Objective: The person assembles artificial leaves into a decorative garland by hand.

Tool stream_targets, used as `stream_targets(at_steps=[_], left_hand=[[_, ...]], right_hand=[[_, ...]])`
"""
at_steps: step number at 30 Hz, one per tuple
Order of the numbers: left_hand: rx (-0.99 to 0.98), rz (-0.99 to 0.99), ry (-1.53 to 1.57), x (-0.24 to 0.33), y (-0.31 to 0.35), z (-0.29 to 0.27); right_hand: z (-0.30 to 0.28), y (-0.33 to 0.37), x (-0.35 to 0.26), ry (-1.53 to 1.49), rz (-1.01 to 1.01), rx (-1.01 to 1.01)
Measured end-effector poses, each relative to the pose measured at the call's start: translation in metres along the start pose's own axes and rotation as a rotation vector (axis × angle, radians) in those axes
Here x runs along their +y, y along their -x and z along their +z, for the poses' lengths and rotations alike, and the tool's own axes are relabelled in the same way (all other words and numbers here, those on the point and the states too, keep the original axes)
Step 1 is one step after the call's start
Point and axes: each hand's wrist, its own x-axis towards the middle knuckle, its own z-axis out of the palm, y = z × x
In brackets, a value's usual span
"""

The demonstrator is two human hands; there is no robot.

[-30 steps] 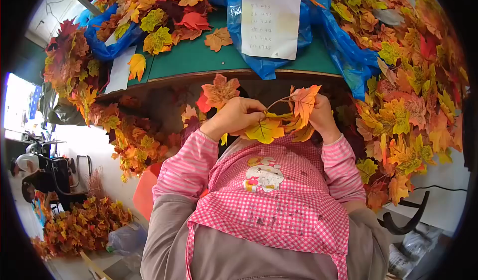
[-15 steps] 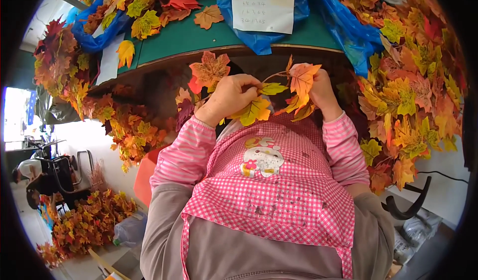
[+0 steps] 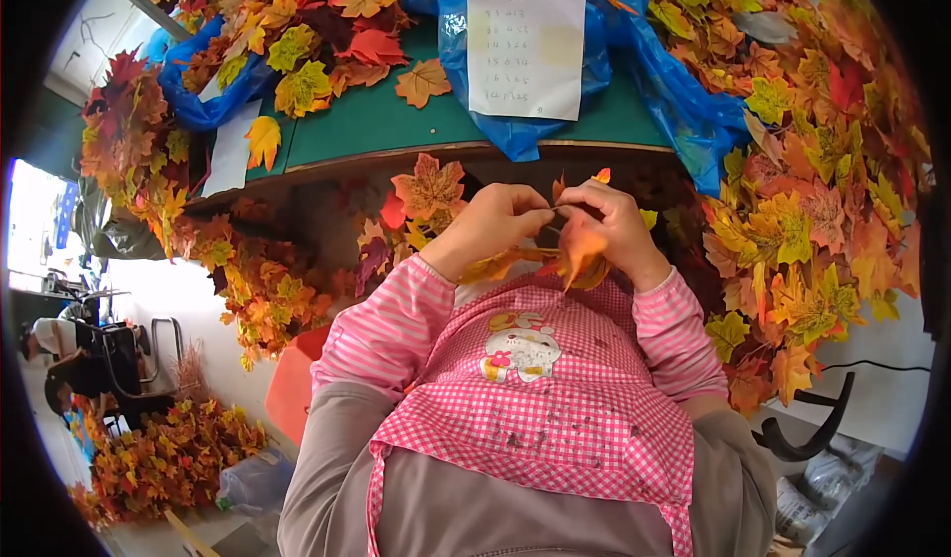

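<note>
My left hand (image 3: 492,228) and my right hand (image 3: 622,232) meet in front of the table edge, above my pink checked apron (image 3: 555,413). Their fingertips pinch close together on a thin stem of an artificial maple-leaf garland. An orange leaf (image 3: 580,248) hangs below my right fingers, blurred by motion, and partly covers yellow-orange leaves (image 3: 487,266) underneath. Beside my left wrist, a speckled orange leaf (image 3: 430,188) and darker leaves (image 3: 373,260) belong to the same cluster. The exact join between the fingertips is too small to make out.
Ahead is a green table (image 3: 362,126) with a blue plastic bag (image 3: 451,47) and a handwritten paper sheet (image 3: 523,86). Leaf garlands hang thickly at the right (image 3: 792,220) and left (image 3: 248,270). More leaves (image 3: 178,448) heap on the floor near a red-orange seat (image 3: 295,384).
My right hand has moved left to meet my left hand, bringing the orange leaf along. My left hand has shifted slightly right and down. The view has tilted up a little.
</note>
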Motion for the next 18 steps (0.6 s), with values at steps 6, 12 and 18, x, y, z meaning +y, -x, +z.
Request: stream_targets(at_steps=[6,12,18], left_hand=[[0.104,-0.017,-0.155,0.011,0.005,-0.001],[0.247,0.199,-0.431,-0.008,0.005,0.0],[0.278,0.161,-0.724,-0.009,0.003,0.001]], right_hand=[[0.001,-0.004,0.011,0.472,-0.184,0.032],[-0.002,-0.004,0.021,0.551,-0.115,0.122],[-0.006,-0.003,0.018,0.484,-0.028,0.086]])
